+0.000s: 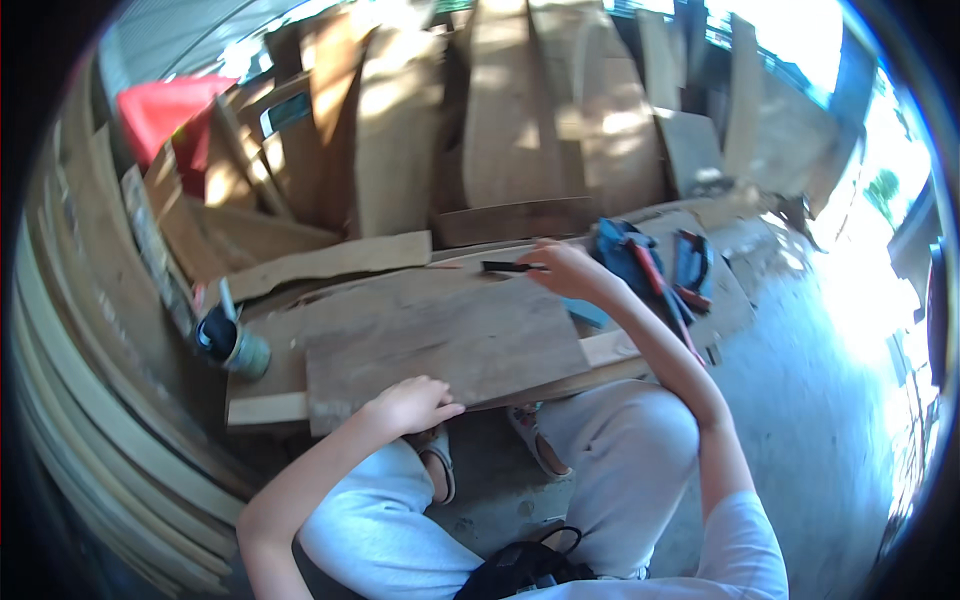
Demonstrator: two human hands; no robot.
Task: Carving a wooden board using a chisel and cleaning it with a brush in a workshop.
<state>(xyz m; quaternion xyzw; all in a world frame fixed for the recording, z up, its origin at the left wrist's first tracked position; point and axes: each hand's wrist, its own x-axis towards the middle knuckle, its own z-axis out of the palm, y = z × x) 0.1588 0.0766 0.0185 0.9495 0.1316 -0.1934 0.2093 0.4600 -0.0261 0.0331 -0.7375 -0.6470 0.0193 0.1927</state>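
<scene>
A flat brown wooden board (pixel 450 345) lies across a low wooden work surface (pixel 265 335) in front of my knees. My left hand (pixel 412 402) is on the board's near edge, its fingers curled together there and its thumb along the edge. Beyond the board's far right part, my right hand (pixel 562 268) pinches one end of a slim black tool (pixel 508 267), which points left. Blur hides what kind of tool it is. A small blue block (pixel 585 312) lies under my right forearm, beside the board's right end.
A can of tools (pixel 247 355) stands at the left. Blue-and-red tools (pixel 690 270) and a red-handled tool (pixel 655 272) lie at the right. Tall wooden slabs (pixel 510 110) lean behind, curved planks (pixel 100 430) line the left, and a red cover (pixel 165 115) hangs back left.
</scene>
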